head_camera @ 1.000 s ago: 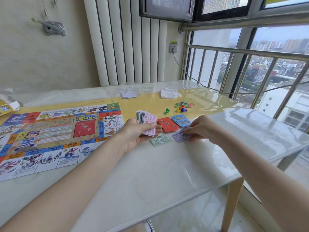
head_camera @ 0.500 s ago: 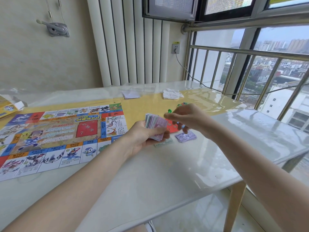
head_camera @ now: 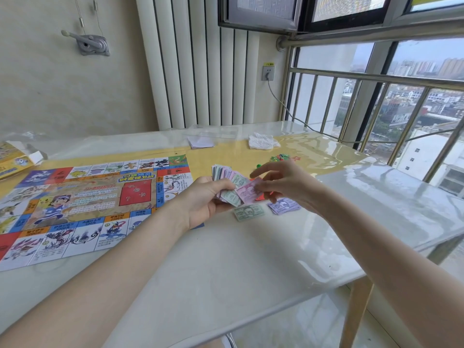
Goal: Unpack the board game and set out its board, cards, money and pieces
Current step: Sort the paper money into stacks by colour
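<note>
The colourful game board (head_camera: 82, 202) lies unfolded on the left of the table. My left hand (head_camera: 203, 199) grips a fanned stack of play money (head_camera: 226, 179) just right of the board. My right hand (head_camera: 278, 184) pinches a pink note (head_camera: 247, 193) at the front of that stack. On the table below lie a green note (head_camera: 248, 212) and a small pile of purple notes (head_camera: 283, 205). A red card (head_camera: 259, 197) peeks out under my right hand. Small coloured pieces (head_camera: 281, 158) sit further back.
The yellow game box (head_camera: 12, 156) lies at the table's far left edge. A white folded sheet (head_camera: 200, 141), clear plastic wrap (head_camera: 216, 130) and a crumpled white bag (head_camera: 262, 141) lie at the back. The table's edge (head_camera: 376, 270) drops off on the right beside a window railing.
My right hand left the purple notes on the table, rose to the stack in my left hand, and now pinches a pink note there. The view has tilted slightly.
</note>
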Demonstrator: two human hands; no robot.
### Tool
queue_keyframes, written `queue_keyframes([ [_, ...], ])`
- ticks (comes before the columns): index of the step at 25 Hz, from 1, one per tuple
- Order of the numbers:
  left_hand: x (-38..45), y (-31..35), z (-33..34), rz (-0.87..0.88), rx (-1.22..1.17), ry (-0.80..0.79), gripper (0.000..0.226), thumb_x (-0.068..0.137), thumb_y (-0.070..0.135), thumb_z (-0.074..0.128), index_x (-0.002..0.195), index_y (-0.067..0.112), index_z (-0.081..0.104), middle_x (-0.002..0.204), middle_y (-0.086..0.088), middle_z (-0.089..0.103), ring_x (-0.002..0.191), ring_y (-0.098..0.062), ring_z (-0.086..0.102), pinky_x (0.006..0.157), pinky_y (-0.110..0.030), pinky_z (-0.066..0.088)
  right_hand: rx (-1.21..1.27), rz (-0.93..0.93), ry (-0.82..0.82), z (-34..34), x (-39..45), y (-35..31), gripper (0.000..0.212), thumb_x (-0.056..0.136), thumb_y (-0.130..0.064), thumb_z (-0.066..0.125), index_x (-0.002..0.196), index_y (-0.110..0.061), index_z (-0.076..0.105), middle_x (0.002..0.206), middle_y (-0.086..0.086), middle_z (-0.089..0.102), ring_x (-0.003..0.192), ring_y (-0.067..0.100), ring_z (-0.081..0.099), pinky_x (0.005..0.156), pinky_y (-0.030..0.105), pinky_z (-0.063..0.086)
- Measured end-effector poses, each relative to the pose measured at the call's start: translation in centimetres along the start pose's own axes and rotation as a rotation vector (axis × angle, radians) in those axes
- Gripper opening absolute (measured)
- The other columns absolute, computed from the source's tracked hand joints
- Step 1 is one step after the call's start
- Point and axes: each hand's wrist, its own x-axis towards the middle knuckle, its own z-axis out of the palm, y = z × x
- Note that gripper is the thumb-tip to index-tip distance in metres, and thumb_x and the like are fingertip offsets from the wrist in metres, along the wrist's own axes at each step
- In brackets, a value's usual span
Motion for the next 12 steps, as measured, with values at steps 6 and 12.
queue_keyframes([
  [6, 0.6, -0.1, 1.3, -0.002, -0.007, -0.068, 0.015, 0.089, -0.005, 0.050, 0.102, -0.007, 0.058, 0.076, -0.018, 0.071, 0.065, -0.021, 0.070, 0.068, -0.029, 0.057, -0.229, 0.156, 0.309, -4.5, 1.0, 2.4, 0.027, 0.084, 0.009, 0.052, 0.102, -0.004, 0.067, 0.076, 0.008, 0.056, 0.053, 0.015, 0.046, 0.042, 0.020, 0.039],
  [12, 1.4, -1.1, 4.5, 0.006, 0.074, -0.025, 0.012, 0.088, -0.005, 0.054, 0.092, 0.004, 0.060, 0.059, -0.003, 0.069, 0.052, -0.010, 0.066, 0.051, -0.022, 0.055, -0.384, 0.261, 0.406, -7.1, 0.5, 6.7, 0.018, 0.083, 0.002, 0.054, 0.093, -0.010, 0.064, 0.087, 0.013, 0.058, 0.057, 0.018, 0.047, 0.047, 0.024, 0.036],
])
